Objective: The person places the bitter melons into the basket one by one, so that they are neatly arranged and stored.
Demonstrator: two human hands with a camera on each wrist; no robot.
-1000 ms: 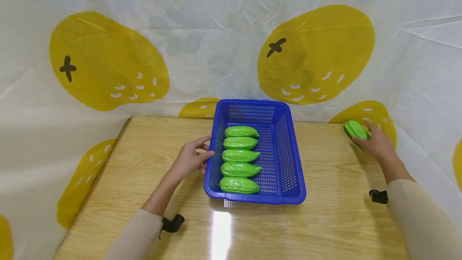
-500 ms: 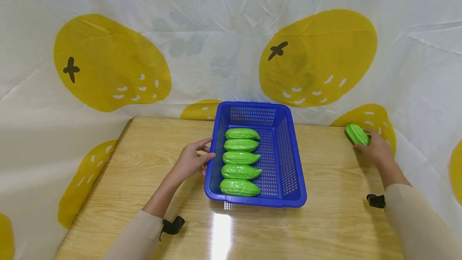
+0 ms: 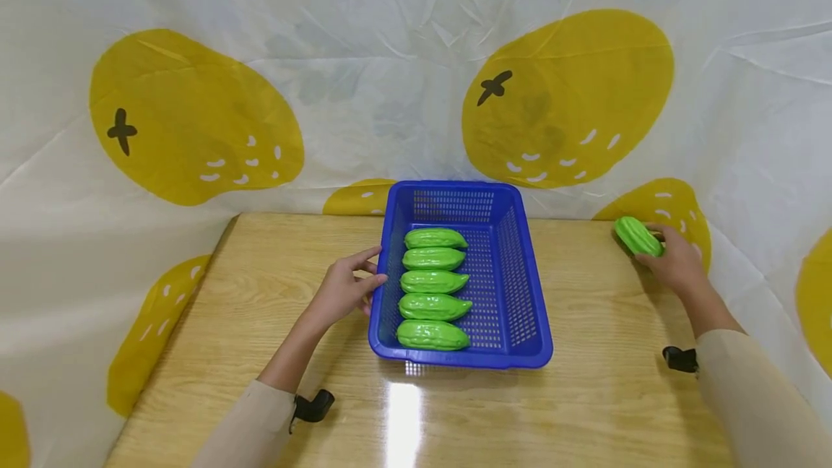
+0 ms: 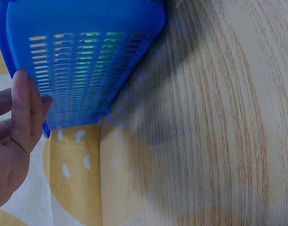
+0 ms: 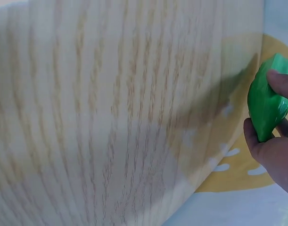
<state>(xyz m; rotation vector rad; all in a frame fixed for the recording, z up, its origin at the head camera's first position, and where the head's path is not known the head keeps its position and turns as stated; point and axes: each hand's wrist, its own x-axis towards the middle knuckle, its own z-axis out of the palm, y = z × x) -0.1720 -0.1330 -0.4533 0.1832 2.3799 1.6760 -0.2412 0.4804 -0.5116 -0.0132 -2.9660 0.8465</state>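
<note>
My right hand (image 3: 676,262) grips a bright green, ridged bitter melon (image 3: 635,235) at the far right of the table. In the right wrist view the thumb lies on one side of the bitter melon (image 5: 266,106) and fingers curl round the other. My left hand (image 3: 343,287) touches the left rim of a blue plastic basket (image 3: 536,302) with fairly straight fingers. Against the basket's slotted outer wall (image 4: 78,21), the left wrist view shows fingertips resting just below the rim. Several more bitter melons (image 3: 434,282) lie in a column along the basket's left side, tips pointing right.
The basket stands on a wood-grain table (image 3: 591,381), its back end near a white cloth (image 3: 383,114) printed with yellow fruit. The cloth also hangs along the left and right sides. The basket's right half shows a bare slotted floor (image 3: 484,280).
My right hand has drawn the bitter melon slightly left, and it now sits more firmly between thumb and fingers. The left hand and the basket stay in place.
</note>
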